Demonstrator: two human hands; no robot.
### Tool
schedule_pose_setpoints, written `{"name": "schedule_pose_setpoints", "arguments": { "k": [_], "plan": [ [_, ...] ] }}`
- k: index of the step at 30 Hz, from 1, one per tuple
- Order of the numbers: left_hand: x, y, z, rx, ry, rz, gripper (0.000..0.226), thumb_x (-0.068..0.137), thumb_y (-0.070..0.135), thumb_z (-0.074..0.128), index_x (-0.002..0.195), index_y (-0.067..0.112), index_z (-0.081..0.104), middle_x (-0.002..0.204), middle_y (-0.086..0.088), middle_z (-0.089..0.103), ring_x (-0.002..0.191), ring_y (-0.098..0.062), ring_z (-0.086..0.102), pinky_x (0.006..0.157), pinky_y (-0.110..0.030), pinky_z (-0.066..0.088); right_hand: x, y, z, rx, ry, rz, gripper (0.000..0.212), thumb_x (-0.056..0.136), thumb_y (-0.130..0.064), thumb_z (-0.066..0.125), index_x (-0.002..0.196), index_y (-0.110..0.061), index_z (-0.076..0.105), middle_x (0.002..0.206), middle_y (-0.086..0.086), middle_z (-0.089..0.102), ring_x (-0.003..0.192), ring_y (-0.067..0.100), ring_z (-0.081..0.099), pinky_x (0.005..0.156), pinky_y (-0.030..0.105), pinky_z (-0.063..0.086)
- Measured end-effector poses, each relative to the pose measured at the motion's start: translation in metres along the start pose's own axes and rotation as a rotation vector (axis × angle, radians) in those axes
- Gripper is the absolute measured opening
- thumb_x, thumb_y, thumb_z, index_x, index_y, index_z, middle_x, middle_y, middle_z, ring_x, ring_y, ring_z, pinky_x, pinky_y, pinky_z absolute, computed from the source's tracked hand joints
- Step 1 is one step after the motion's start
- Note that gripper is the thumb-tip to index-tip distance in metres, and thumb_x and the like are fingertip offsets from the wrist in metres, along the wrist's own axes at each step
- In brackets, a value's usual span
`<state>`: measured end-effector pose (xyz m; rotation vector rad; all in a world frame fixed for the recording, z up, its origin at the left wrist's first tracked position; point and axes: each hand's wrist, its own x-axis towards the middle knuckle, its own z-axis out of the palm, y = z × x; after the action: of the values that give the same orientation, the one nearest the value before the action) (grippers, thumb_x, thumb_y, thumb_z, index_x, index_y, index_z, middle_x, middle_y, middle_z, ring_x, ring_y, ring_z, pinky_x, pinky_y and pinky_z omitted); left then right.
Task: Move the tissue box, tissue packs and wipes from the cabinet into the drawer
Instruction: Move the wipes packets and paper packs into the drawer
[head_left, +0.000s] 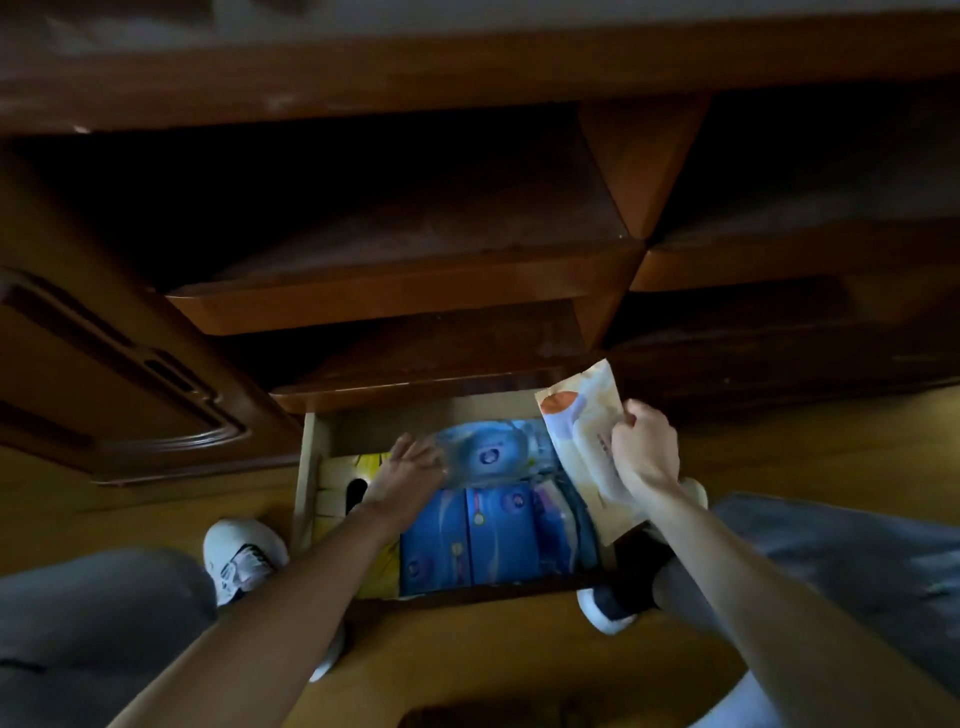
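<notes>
The drawer (306, 493) stands pulled out at the foot of the cabinet. Inside lie blue tissue packs (493, 535) in a row and a yellow tissue box (382, 566) at the left. My left hand (408, 470) grips the left end of another blue tissue pack (493, 454) lying across the back of the drawer. My right hand (644, 449) grips a cream and orange wipes pack (582, 431), held on edge against the drawer's right side, partly above the rim.
Dark wooden cabinet shelves (415, 301) rise above the drawer, with an open cabinet door (119, 374) at the left. My knees and white shoes (241, 556) flank the drawer on the yellow wooden floor (467, 665).
</notes>
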<state>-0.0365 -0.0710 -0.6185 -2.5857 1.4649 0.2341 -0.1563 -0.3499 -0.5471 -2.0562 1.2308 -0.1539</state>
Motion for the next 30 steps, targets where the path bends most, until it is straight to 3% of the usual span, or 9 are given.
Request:
{"name": "schedule_pose_setpoints", "arguments": {
  "k": [3,5,13,16,20,23,26,30],
  "plan": [
    [0.017,0.0,0.015,-0.215,-0.093,-0.168,0.042,0.093,0.006,0.053,0.134,0.016,0.058,0.144,-0.004,0.051,0.136,-0.026,0.042,0.112,-0.039,0.031,0.006,0.003,0.007,-0.005,-0.052,0.002,0.028,0.092,-0.014,0.043,0.105,-0.02,0.067,0.111,0.01,0.069,0.102,0.033,0.064,0.083,0.038,0.048],
    [0.03,0.004,0.015,-0.324,-0.111,-0.246,0.047,0.096,0.017,0.054,0.143,0.017,0.05,0.15,-0.004,0.045,0.138,-0.025,0.041,0.112,-0.042,0.034,0.009,0.004,0.013,-0.02,-0.084,-0.003,0.018,0.09,-0.014,0.041,0.086,-0.024,0.055,0.095,0.004,0.067,0.09,0.028,0.063,0.077,0.037,0.049],
    [0.087,0.006,0.024,-0.471,-0.366,-0.426,0.087,0.093,0.047,0.063,0.16,0.029,0.012,0.167,-0.013,0.003,0.15,-0.038,0.019,0.116,-0.056,0.027,0.023,0.017,0.033,-0.073,-0.076,0.017,0.013,0.095,-0.019,0.046,0.087,-0.027,0.051,0.076,-0.014,0.049,0.075,0.014,0.05,0.073,0.034,0.039],
    [0.108,0.0,0.026,-0.519,-0.411,-0.467,0.096,0.091,0.038,0.068,0.161,0.033,0.003,0.169,-0.011,-0.006,0.153,-0.04,0.007,0.115,-0.06,0.027,0.028,0.027,0.038,0.024,-0.043,0.109,0.02,0.095,-0.016,0.043,0.083,-0.021,0.057,0.077,-0.01,0.057,0.074,0.015,0.057,0.064,0.031,0.04],
    [0.121,-0.004,0.038,-0.605,-0.431,-0.422,0.098,0.092,0.032,0.07,0.162,0.028,0.002,0.17,-0.005,-0.006,0.154,-0.038,-0.001,0.118,-0.065,0.023,0.033,0.044,0.04,0.31,0.079,0.34,0.035,0.092,-0.007,0.036,0.08,-0.02,0.067,0.079,0.002,0.07,0.074,0.018,0.066,0.058,0.027,0.045],
    [0.122,0.0,0.046,-0.539,-0.418,-0.305,0.096,0.093,0.035,0.07,0.162,0.029,0.005,0.17,-0.005,0.001,0.154,-0.037,0.0,0.12,-0.064,0.016,0.037,0.052,0.042,0.351,0.106,0.437,0.038,0.094,-0.007,0.035,0.079,-0.021,0.067,0.079,0.001,0.07,0.072,0.016,0.065,0.057,0.026,0.045],
    [0.123,0.002,0.049,-0.485,-0.379,-0.145,0.093,0.093,0.039,0.069,0.162,0.034,0.007,0.169,-0.003,0.005,0.153,-0.034,0.003,0.12,-0.063,0.013,0.041,0.055,0.048,0.36,0.065,0.442,0.037,0.094,-0.006,0.035,0.083,-0.017,0.068,0.079,0.002,0.068,0.071,0.017,0.063,0.058,0.025,0.045],
    [0.118,-0.006,0.053,-0.397,-0.373,-0.071,0.098,0.091,0.047,0.068,0.161,0.035,0.002,0.17,-0.002,0.0,0.154,-0.033,0.003,0.121,-0.062,0.013,0.039,0.057,0.055,0.32,-0.006,0.351,0.027,0.093,-0.007,0.037,0.09,-0.002,0.063,0.076,0.01,0.062,0.067,0.023,0.058,0.061,0.034,0.043]
  ]
}}
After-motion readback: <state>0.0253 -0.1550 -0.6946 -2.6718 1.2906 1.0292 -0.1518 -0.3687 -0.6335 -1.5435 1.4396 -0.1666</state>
